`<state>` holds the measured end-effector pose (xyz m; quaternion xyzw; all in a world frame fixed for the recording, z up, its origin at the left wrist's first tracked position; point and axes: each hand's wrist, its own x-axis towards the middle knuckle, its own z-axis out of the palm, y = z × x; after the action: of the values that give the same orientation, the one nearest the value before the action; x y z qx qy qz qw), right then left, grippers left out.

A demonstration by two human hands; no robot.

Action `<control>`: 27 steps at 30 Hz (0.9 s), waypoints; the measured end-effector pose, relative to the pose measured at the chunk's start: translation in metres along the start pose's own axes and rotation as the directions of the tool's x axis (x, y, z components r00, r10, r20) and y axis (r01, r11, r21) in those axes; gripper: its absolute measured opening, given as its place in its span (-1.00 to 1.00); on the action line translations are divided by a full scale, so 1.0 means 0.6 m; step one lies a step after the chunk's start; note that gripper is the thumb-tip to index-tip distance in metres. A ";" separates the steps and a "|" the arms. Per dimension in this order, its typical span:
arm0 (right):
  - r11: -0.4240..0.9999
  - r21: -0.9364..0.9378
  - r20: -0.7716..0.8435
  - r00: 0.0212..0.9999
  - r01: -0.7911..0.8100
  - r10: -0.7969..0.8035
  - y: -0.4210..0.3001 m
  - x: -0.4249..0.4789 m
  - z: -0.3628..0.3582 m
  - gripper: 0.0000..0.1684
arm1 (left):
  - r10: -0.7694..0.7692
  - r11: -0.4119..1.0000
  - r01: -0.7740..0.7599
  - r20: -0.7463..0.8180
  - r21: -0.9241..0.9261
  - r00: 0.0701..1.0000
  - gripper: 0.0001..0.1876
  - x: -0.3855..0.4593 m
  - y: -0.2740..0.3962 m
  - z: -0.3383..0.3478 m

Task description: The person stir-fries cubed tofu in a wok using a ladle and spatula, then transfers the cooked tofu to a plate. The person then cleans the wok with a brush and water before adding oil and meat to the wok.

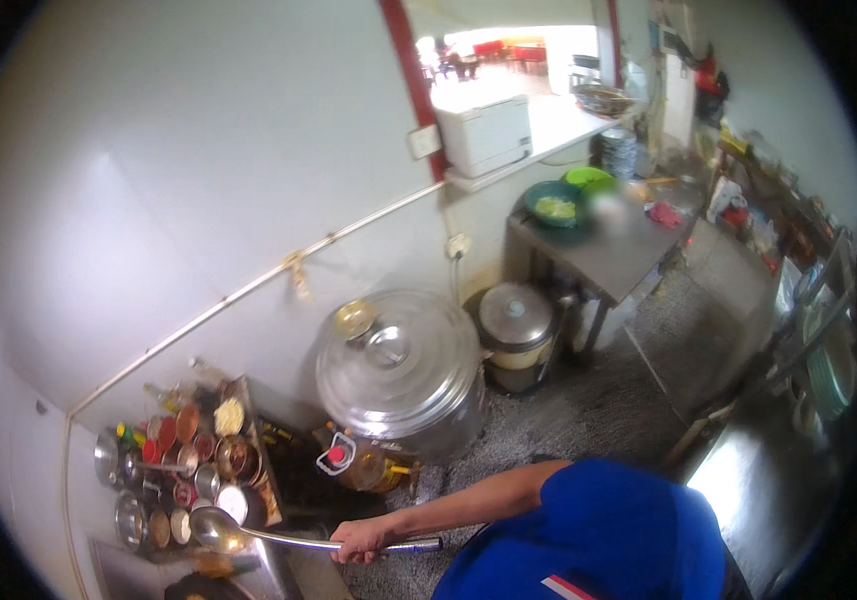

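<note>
At the bottom centre, my right hand (pixel 359 540) is closed around the handle of a long metal ladle (pixel 301 538). The ladle's bowl lies to the left, over the near edge of a crowd of seasoning bowls and beside a container of white contents (pixel 232 504). My bare forearm comes in from the blue sleeve on the right. A dark wok (pixel 203 589) is partly visible below the ladle, cut off by the picture's lower edge. My left hand is out of view.
A large lidded metal pot (pixel 428 375) stands by the wall, with an oil jug (pixel 368 469) near its base. A smaller lidded pot (pixel 516 315) is beside a table (pixel 616 262) holding basins. Stacked green basins (pixel 826 367) stand at far right.
</note>
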<state>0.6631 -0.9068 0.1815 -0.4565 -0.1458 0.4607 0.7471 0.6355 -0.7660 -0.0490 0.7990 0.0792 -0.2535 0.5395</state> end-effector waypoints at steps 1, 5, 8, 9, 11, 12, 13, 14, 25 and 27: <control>1.000 0.001 0.001 1.000 0.024 -0.024 -0.020 -0.054 -0.023 -0.89 | -0.003 1.000 0.003 0.030 0.027 1.000 -0.78 0.016 0.022 0.047; 0.994 -0.077 -0.035 0.996 0.083 -0.086 -0.067 -0.256 -0.133 -0.86 | -0.008 0.995 -0.002 0.097 0.096 0.995 -0.76 0.090 0.119 0.241; 0.993 -0.021 -0.062 0.991 0.120 -0.121 -0.049 -0.361 -0.237 -0.83 | -0.009 0.991 -0.006 0.117 0.131 0.993 -0.75 0.135 0.198 0.379; 0.990 0.001 -0.070 0.988 0.139 -0.139 -0.053 -0.400 -0.256 -0.82 | -0.017 0.990 0.000 0.120 0.141 0.993 -0.74 0.141 0.224 0.417; 0.996 -0.011 -0.116 0.989 0.092 -0.093 -0.091 -0.499 -0.277 -0.83 | -0.019 0.989 -0.001 0.129 0.149 0.991 -0.74 0.154 0.278 0.495; 0.997 -0.007 -0.151 0.986 0.075 -0.075 -0.095 -0.534 -0.293 -0.83 | -0.023 0.988 0.001 0.141 0.154 0.990 -0.73 0.154 0.297 0.529; 0.998 -0.003 -0.186 0.981 0.058 -0.057 -0.097 -0.565 -0.309 -0.83 | -0.019 0.987 -0.005 0.151 0.158 0.988 -0.73 0.161 0.320 0.561; 0.999 0.007 -0.172 0.984 0.049 -0.048 -0.098 -0.590 -0.333 -0.82 | -0.009 0.987 -0.017 0.160 0.161 0.987 -0.72 0.169 0.343 0.590; 0.984 0.093 -0.167 0.976 0.155 -0.138 -0.082 -0.673 -0.429 -0.84 | -0.207 0.963 0.198 0.029 0.184 0.978 -0.68 0.112 0.235 0.596; 0.989 0.084 -0.133 0.985 0.119 -0.107 -0.092 -0.663 -0.427 -0.85 | -0.300 0.939 0.301 -0.031 0.169 0.954 -0.67 0.070 0.161 0.551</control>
<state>0.6453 -1.3829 0.1689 -0.4413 -0.1021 0.3935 0.8000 0.6043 -1.1096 -0.0858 0.8217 0.1791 -0.3369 0.4234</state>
